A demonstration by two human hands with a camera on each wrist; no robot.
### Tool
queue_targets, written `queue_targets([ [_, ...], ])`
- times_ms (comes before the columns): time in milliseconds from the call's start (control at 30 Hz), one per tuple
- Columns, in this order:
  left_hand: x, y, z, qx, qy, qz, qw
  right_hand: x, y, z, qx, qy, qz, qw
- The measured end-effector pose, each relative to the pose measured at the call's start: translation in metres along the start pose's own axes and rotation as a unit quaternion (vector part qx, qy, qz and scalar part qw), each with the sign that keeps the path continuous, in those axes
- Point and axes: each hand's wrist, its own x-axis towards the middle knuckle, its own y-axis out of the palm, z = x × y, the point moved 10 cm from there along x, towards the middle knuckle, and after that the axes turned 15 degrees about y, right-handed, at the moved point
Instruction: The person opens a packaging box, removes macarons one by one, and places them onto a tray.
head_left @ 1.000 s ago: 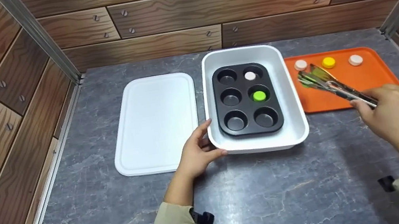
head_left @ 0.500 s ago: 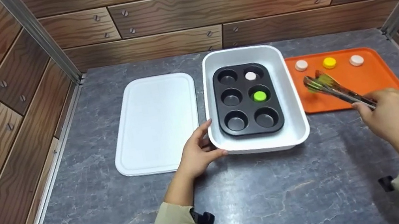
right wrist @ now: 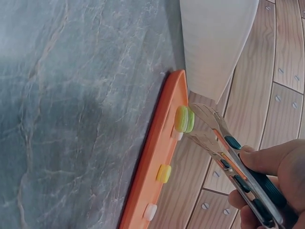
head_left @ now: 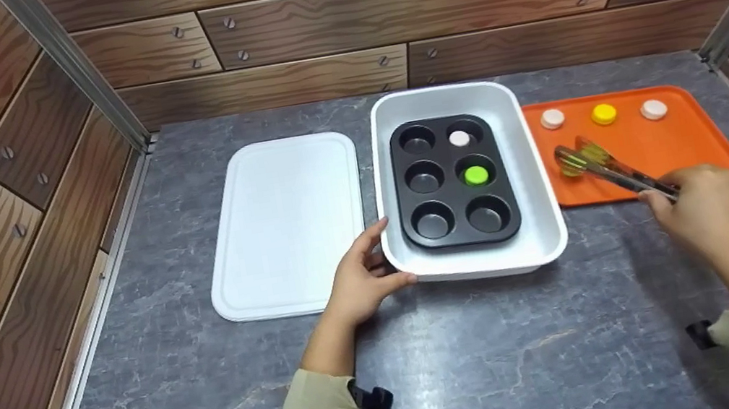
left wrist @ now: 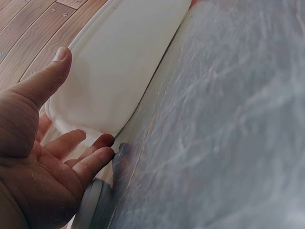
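Observation:
In the head view my right hand [head_left: 714,215] grips a pair of metal tongs [head_left: 612,172] over the orange tray [head_left: 662,146]. Their spread tips lie around a green macaron [right wrist: 182,119]; whether they pinch it I cannot tell. A pale macaron [head_left: 552,119], a yellow macaron [head_left: 603,115] and another pale macaron [head_left: 654,109] line the tray's far side. My left hand [head_left: 362,282] touches the near left corner of a white container [head_left: 540,206], fingers loose in the left wrist view. Inside sits a black muffin tin [head_left: 452,183], with a pale macaron [head_left: 459,138] and a green macaron [head_left: 476,176] in its right-hand cups.
A white lid [head_left: 287,224] lies flat to the left of the container. The tray stands close against the container's right side. Wood-patterned walls [head_left: 299,24] enclose the back and sides of the grey marbled table [head_left: 506,358].
My right hand has shifted slightly left, and the tongs' tips have come nearer to me, lower over the tray, around the green macaron. The left hand stays at the container's corner.

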Motion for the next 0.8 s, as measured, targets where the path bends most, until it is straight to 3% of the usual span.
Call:
queue_targets([
  [800, 0.0003, -0.0005, -0.0003, 0.001, 0.002, 0.001, 1.0000, -0.0015, 0.0105, -0.0076, 0.021, 0.000, 0.022, 0.9995],
])
